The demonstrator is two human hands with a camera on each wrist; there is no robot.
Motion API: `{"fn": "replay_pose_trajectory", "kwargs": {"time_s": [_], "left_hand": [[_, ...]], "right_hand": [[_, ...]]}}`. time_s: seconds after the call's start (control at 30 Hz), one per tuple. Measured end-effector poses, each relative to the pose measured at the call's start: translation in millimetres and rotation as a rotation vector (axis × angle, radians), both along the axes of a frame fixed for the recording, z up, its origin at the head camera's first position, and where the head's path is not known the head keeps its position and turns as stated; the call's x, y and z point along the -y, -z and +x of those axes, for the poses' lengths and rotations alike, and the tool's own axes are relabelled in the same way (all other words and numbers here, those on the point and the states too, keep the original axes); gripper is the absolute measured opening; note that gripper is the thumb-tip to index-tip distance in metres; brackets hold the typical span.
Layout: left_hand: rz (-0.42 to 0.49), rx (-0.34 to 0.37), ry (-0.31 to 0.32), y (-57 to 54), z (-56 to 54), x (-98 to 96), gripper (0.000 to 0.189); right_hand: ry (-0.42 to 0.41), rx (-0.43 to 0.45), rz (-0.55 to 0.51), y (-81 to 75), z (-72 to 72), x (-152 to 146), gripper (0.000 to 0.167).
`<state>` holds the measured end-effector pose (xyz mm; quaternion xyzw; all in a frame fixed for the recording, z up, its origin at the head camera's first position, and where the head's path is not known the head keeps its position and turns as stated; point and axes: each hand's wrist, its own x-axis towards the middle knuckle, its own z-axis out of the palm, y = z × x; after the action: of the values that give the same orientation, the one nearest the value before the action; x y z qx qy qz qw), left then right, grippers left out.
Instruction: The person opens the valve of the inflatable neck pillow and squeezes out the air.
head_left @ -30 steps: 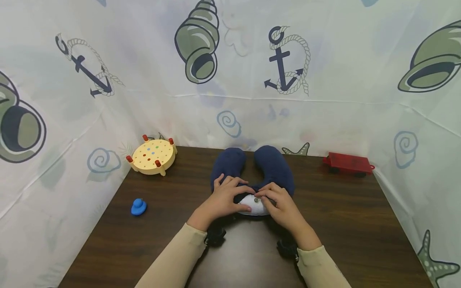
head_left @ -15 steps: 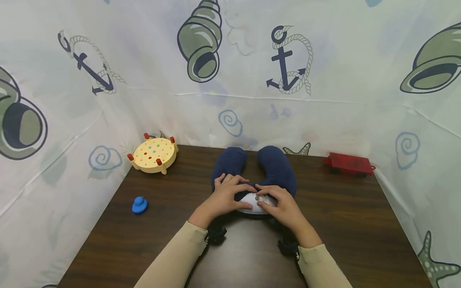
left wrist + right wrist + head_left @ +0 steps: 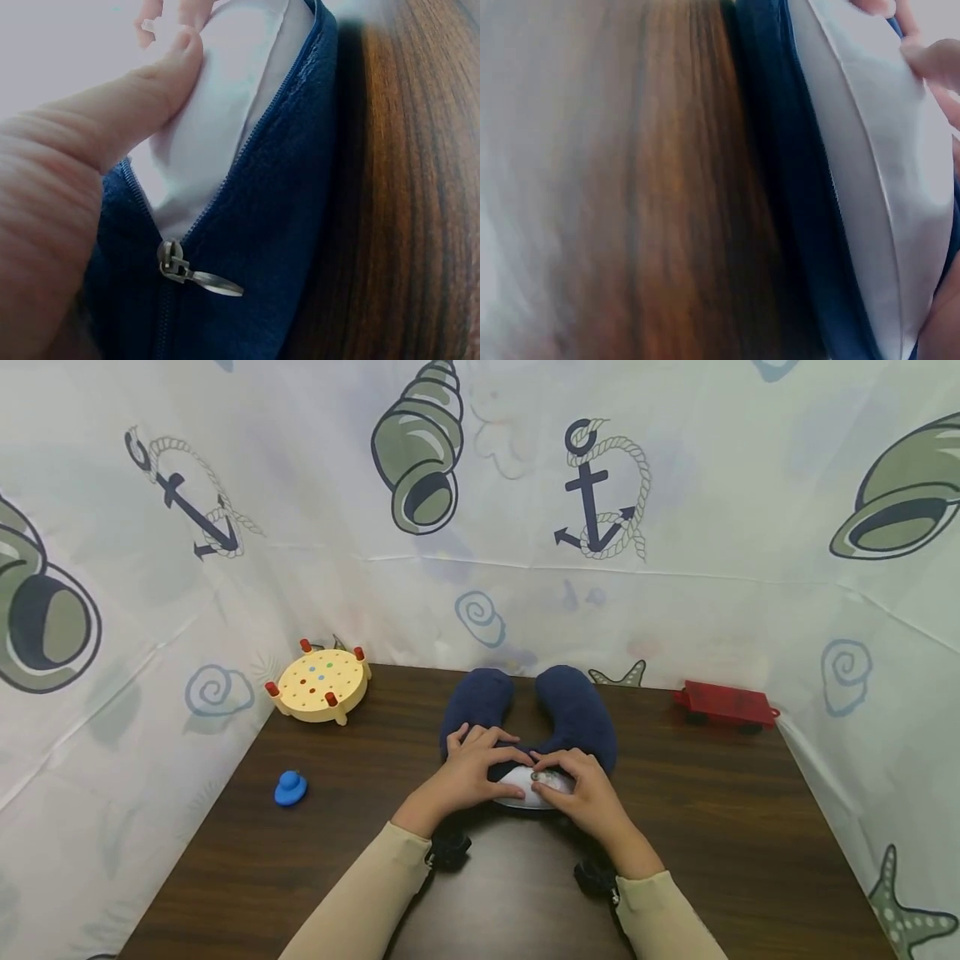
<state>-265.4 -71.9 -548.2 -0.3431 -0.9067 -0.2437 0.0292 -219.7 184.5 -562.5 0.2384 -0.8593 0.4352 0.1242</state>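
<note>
A navy U-shaped neck pillow (image 3: 581, 714) lies on the table, its curved middle toward me. Its zipper is open, and a white inner lining (image 3: 225, 112) shows through the gap. The zipper pull (image 3: 217, 283) hangs at one end in the left wrist view. A small round fitting (image 3: 536, 776) sits on the lining between both hands. My left hand (image 3: 470, 772) grips the pillow, thumb on the lining and fingers over the navy cover. My right hand (image 3: 588, 789) holds the lining from the other side, thumb and index beside the fitting. The fingertips partly hide it.
A round yellow toy (image 3: 318, 683) with red-tipped legs stands at the back left, a blue rubber duck-like toy (image 3: 290, 787) in front of it. At the back right is a red toy wagon (image 3: 727, 703). Patterned cloth walls (image 3: 495, 527) border the dark wooden table (image 3: 720, 827).
My right thumb and index have spread apart slightly and shifted on the white lining, showing more of it. My left hand stays nearly still.
</note>
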Motion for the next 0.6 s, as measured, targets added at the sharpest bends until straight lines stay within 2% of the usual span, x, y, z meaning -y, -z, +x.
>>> {"fn": "replay_pose_trajectory", "kwargs": {"time_s": [0.2, 0.43, 0.6], "left_hand": [[0.016, 0.012, 0.009, 1.5, 0.1, -1.1, 0.048], [0.014, 0.020, 0.006, 6.9, 0.1, -1.9, 0.047], [0.023, 0.024, 0.016, 3.9, -2.1, -1.1, 0.046]], "right_hand": [[-0.014, -0.035, 0.000, 3.4, 0.4, -1.6, 0.029], [0.047, -0.022, 0.006, 6.8, 1.5, 2.0, 0.024], [0.070, -0.044, 0.005, 4.2, 0.3, 2.9, 0.024]]}}
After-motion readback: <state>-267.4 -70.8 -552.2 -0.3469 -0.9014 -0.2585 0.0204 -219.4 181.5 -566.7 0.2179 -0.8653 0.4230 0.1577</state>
